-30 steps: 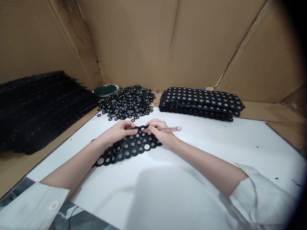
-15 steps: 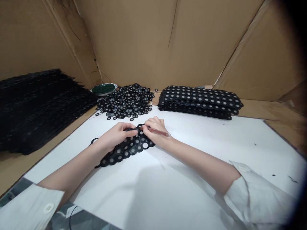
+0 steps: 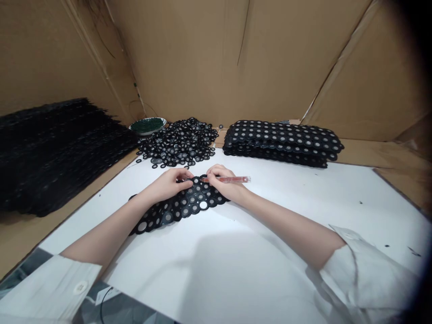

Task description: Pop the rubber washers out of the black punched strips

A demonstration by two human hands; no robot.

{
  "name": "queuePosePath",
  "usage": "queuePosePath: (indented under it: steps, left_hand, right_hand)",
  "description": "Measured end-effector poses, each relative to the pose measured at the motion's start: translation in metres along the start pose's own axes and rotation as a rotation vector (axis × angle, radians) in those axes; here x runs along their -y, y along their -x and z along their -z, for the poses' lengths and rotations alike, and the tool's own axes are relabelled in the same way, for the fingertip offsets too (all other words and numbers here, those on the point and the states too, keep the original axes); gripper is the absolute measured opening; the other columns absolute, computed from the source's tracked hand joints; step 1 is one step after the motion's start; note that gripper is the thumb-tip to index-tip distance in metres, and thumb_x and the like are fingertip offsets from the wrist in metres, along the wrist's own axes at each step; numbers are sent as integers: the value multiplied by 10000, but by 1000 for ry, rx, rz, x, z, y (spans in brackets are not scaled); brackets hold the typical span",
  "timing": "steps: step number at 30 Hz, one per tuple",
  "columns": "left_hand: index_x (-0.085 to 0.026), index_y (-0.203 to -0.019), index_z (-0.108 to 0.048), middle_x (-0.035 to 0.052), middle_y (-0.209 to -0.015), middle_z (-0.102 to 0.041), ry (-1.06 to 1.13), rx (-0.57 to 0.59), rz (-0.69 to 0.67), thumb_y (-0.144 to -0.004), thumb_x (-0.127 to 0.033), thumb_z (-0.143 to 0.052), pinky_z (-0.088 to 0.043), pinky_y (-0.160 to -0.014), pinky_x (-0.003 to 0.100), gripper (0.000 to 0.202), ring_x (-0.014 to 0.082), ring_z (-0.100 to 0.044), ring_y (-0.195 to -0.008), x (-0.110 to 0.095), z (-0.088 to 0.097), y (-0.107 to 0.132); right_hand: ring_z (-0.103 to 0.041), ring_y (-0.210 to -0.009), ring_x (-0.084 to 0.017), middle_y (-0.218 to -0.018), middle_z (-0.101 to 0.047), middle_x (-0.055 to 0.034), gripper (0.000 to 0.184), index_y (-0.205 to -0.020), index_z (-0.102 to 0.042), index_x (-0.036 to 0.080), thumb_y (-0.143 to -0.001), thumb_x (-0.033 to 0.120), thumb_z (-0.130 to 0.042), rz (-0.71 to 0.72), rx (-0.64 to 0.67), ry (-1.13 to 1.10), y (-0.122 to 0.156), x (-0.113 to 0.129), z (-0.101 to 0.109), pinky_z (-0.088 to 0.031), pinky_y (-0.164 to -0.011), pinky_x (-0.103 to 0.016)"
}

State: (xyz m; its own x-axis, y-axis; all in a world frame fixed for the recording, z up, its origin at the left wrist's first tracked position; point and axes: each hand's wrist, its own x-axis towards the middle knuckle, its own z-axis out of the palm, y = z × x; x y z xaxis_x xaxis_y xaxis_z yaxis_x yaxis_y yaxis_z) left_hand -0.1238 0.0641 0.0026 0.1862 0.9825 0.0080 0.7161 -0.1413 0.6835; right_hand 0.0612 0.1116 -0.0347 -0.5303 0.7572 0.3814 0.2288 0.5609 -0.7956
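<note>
A black sheet of joined rings (image 3: 182, 208) lies on the white board (image 3: 276, 216) in front of me. My left hand (image 3: 170, 184) rests on its far end, fingers curled and pinching at one ring. My right hand (image 3: 221, 182) sits beside it on the same end, closed round a slim pink-red stick tool (image 3: 232, 179) that points right. Both hands' fingertips nearly meet over the sheet's far edge.
A loose heap of black rings (image 3: 178, 144) lies behind the hands, with a small green-filled dish (image 3: 148, 125) to its left. A stack of filled ring sheets (image 3: 283, 141) is at the back right. A big pile of black sheets (image 3: 57, 148) fills the left. Cardboard walls surround the table.
The pink stick swung from slanting down toward me back to lying level, pointing right. The ring sheet shifted slightly right under the hands.
</note>
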Motion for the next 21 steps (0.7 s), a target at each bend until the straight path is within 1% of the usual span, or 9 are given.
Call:
queuePosePath:
  steps: [2, 4, 8, 11, 14, 17, 19, 21]
  left_hand:
    - [-180, -758, -610, 6, -767, -592, -8, -22, -31, -683, -368, -554, -362, -708, 285, 209, 170, -511, -740, 1, -3, -3]
    - [-173, -714, -600, -7, -699, -574, 46, -27, 8, -667, -369, -574, -354, -666, 273, 203, 151, -490, -677, 1, -5, -5]
    - [-164, -692, -584, -27, -647, -549, 231, 43, 109, -646, -372, -594, -339, -620, 251, 214, 127, -474, -629, 0, -7, -7]
    - [-156, -687, -586, -26, -653, -549, 302, 40, 140, -635, -362, -607, -333, -621, 243, 214, 123, -471, -636, -3, -9, -5]
    - [-149, -688, -590, -15, -669, -556, 306, -14, 172, -652, -353, -590, -333, -635, 246, 208, 131, -470, -659, -10, -13, -1]
    - [-155, -704, -586, -10, -706, -568, 276, -31, 152, -675, -347, -562, -337, -672, 249, 195, 147, -483, -710, -18, -14, 4]
    - [-166, -729, -581, -14, -736, -570, 246, -9, 120, -699, -350, -533, -338, -693, 247, 192, 152, -488, -742, -20, -12, 6]
    - [-180, -770, -571, -19, -775, -572, 201, 29, 91, -715, -350, -512, -342, -707, 246, 188, 155, -493, -766, -19, -9, 7]
  right_hand:
    - [-479, -876, -148, -810, -560, -2, 216, -585, -494, 192, -779, 213, -403, 27, -7, 30, 1, 1, -2, -368, -833, -296]
    - [-470, -878, -151, -799, -558, 0, 209, -584, -489, 195, -775, 206, -407, 40, -11, 49, 2, 1, -1, -368, -831, -300]
    - [-472, -869, -148, -822, -555, -3, 208, -596, -487, 195, -783, 192, -396, 38, -8, 38, 3, 0, 2, -377, -816, -301]
    - [-452, -873, -152, -813, -539, -5, 205, -597, -466, 191, -791, 197, -402, 66, -7, 72, 4, -2, 2, -374, -810, -303]
    - [-414, -865, -163, -802, -505, -18, 196, -599, -431, 187, -794, 203, -421, 142, -17, 153, 6, -2, -2, -373, -785, -304]
    - [-381, -842, -168, -792, -470, -29, 192, -607, -405, 187, -799, 192, -420, 212, -54, 226, 6, -1, -8, -371, -755, -303]
    - [-373, -842, -170, -794, -461, -31, 192, -607, -407, 186, -799, 195, -419, 214, -77, 238, 5, 0, -9, -367, -753, -304]
    - [-379, -857, -172, -801, -469, -30, 207, -586, -416, 185, -791, 209, -426, 157, -78, 211, 4, 0, -8, -361, -770, -311]
